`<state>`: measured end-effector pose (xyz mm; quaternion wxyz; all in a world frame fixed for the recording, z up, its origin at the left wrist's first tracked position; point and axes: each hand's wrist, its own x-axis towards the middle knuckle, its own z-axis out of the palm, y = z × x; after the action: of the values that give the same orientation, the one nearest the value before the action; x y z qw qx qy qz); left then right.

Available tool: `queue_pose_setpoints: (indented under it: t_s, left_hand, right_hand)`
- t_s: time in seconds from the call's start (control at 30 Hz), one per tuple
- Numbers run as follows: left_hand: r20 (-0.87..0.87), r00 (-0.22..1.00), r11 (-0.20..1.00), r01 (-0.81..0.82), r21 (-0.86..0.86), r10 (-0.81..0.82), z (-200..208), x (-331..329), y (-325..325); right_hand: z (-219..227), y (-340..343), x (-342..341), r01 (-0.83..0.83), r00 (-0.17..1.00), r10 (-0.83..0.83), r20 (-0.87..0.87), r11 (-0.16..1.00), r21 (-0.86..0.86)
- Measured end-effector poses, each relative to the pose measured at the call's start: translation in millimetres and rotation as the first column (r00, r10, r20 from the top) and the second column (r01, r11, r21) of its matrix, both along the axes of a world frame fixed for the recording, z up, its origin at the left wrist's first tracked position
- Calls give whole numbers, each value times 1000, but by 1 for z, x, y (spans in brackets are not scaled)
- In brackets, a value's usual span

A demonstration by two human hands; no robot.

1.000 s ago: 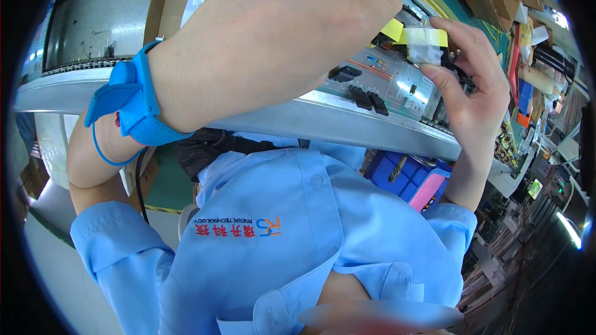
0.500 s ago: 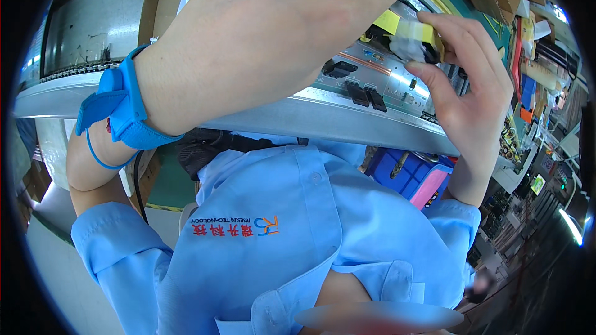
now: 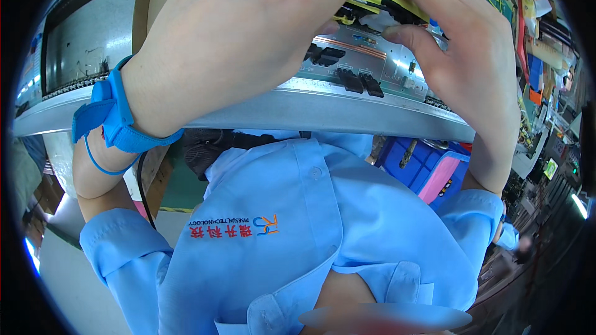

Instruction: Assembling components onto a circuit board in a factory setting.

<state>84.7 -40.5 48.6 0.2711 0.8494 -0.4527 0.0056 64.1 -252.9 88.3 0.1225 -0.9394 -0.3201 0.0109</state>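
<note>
A yellow and black block (image 3: 396, 1), which looks like a tape-wrapped transformer with dark leads, is low over or on a grey circuit board (image 3: 397, 56); contact with the board cannot be made out. My right hand (image 3: 462, 37) is closed round its right side, index finger above and thumb below. From the left, my left hand (image 3: 236, 31) reaches the block's other end, index fingertip beside my right index and thumb tip below; its other fingers are hidden. Black upright parts (image 3: 360, 80) stand along the board's near edge, with a small resistor (image 3: 365, 40) and copper-coloured strips (image 3: 351, 48) behind.
A metal rail (image 3: 261, 115) runs along the near side of the board. At left lies a grey plate (image 3: 93, 31) inside a chain-edged frame, beside a cardboard box (image 3: 142, 12). A blue bin (image 3: 403, 161) with a pink piece sits below the rail. My left wrist wears a blue strap (image 3: 121, 108).
The block has turned and come down toward the board, showing more yellow and its dark leads. My right hand has risen over it, and the two index fingertips now meet.
</note>
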Motion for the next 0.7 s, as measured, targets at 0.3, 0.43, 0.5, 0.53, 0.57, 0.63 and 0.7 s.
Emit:
queue_pose_setpoints:
  t_s: [0.3,0.43,0.5,0.53,0.57,0.63,0.7]
  left_hand:
    - [-104,993,998,-61,33,64,9,-3,-2]
    - [88,991,989,-87,-116,97,-13,-9,-7]
    - [113,988,994,-97,-45,102,-13,-11,-10]
    - [119,986,993,-117,21,114,-11,-11,-12]
    - [119,987,994,-109,14,106,-11,-9,-11]
    - [123,987,993,-111,27,107,-12,-10,-11]
    - [149,980,989,-139,58,129,-12,-12,-14]
  right_hand:
    - [-16,8,-20,109,989,-112,99,993,33]
    - [-17,6,-24,107,981,-121,153,990,93]
    - [-15,4,-24,86,988,-95,121,993,79]
    - [-16,0,-24,89,985,-101,140,992,90]
    - [-19,-2,-23,93,985,-98,144,995,44]
    - [-26,-3,-26,103,982,-103,156,995,8]
    - [-29,-4,-27,119,977,-127,174,991,57]
